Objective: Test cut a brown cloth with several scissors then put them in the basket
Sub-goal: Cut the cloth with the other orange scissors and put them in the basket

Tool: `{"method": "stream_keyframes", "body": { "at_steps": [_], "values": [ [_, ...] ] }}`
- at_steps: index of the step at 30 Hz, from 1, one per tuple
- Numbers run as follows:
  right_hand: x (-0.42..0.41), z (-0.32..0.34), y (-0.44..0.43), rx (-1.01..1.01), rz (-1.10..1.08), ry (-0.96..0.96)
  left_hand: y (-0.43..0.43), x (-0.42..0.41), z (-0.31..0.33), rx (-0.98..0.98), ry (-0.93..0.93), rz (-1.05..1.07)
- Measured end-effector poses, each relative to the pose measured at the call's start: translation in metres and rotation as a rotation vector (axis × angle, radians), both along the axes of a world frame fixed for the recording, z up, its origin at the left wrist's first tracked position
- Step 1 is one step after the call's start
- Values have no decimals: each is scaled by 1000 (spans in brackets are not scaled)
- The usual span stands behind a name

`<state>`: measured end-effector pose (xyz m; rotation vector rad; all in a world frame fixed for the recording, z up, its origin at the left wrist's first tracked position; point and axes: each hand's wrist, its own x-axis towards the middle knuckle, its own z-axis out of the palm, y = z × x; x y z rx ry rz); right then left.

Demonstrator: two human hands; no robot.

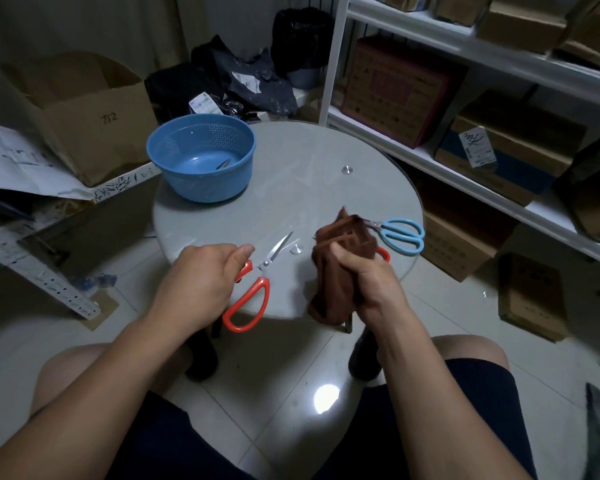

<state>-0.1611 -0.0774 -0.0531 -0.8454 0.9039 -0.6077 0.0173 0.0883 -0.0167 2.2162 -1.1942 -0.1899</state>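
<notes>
My left hand grips the red-handled scissors near the front edge of the round glass table; the blades point up and right, slightly apart. My right hand clutches the bunched brown cloth upright just right of the blades. Blue-handled scissors lie on the table behind the cloth. A bit of another red handle shows behind my right hand. The blue basket stands at the table's back left, with a metal tip of something inside.
White shelves with cardboard boxes run along the right. An open cardboard box and papers sit left of the basket. Black bags lie behind the table. My knees are under the table's near edge.
</notes>
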Motion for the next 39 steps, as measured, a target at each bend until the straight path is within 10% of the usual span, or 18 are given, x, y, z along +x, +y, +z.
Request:
{"method": "stream_keyframes", "body": {
  "at_steps": [12, 18, 25, 39],
  "values": [
    [65, 0, 3, -294, 402, 380, 4, 7, -7, -187, 452, 134],
    [45, 24, 27, -845, -13, 616, 5, 4, -8, -331, 669, 173],
    [39, 56, 57, -734, 339, 437, -6, -10, 5, -510, 717, 134],
    [73, 61, 53, -404, 189, 147, -32, 2, 13, -583, 736, 181]
  ]
}}
